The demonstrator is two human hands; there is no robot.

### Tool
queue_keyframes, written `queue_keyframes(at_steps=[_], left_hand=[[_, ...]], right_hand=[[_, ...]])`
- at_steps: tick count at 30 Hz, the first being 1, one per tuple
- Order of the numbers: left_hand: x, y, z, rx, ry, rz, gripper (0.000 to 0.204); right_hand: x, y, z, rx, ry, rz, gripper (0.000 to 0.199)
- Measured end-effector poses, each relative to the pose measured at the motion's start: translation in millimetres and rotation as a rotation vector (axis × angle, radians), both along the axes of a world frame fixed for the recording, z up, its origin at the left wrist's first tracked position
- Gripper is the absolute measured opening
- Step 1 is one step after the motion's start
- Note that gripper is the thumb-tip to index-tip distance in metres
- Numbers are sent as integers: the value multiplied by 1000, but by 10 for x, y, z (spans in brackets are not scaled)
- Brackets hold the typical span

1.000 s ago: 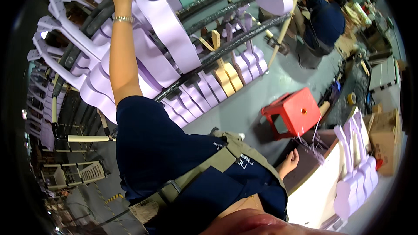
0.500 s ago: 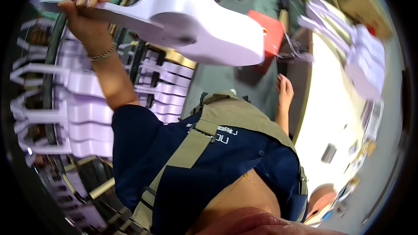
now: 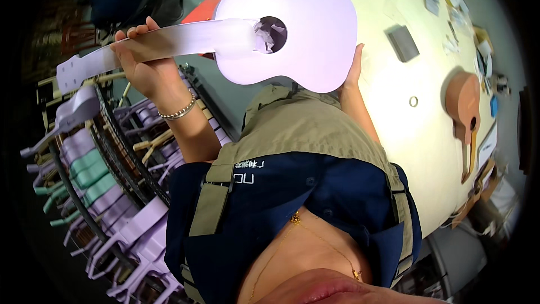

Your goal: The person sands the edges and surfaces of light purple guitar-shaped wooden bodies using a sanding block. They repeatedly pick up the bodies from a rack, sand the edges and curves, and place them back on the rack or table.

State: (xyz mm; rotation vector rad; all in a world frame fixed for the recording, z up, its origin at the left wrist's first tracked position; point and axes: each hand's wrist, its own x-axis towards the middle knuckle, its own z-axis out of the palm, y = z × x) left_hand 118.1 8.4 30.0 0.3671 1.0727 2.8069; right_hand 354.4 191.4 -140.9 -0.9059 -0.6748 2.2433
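Note:
A pale lilac ukulele (image 3: 315, 34) with no strings is held in front of my chest, its sound hole facing me. My left hand (image 3: 138, 59), a bead bracelet on the wrist, is wrapped around its neck near the headstock. My right hand (image 3: 353, 67) supports the lower edge of the body from behind, with only the fingers showing. The ukulele hangs between the rack on my left and the white worktable (image 3: 405, 129) on my right.
A metal rack (image 3: 112, 163) at my left holds several lilac, green and wooden ukuleles. On the worktable lie a brown ukulele (image 3: 466, 107), a grey block (image 3: 403, 43), a small ring (image 3: 413, 101) and small parts. A red stool (image 3: 199, 11) and a seated person (image 3: 121, 0) are beyond.
The lilac ukulele has come off the rack and swung over toward the worktable. My right hand has risen from beside the table to the ukulele's body. The view has turned to the right.

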Motion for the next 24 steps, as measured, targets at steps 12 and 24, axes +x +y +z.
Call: queue_keyframes(at_steps=[12,24], left_hand=[[154,1043,-684,-327,9,-196,44],[-246,1317,-618,-361,-9,-434,36]], right_hand=[[237,424,203,117,-16,-139,85],[70,428,356,66,-118,-218,90]])
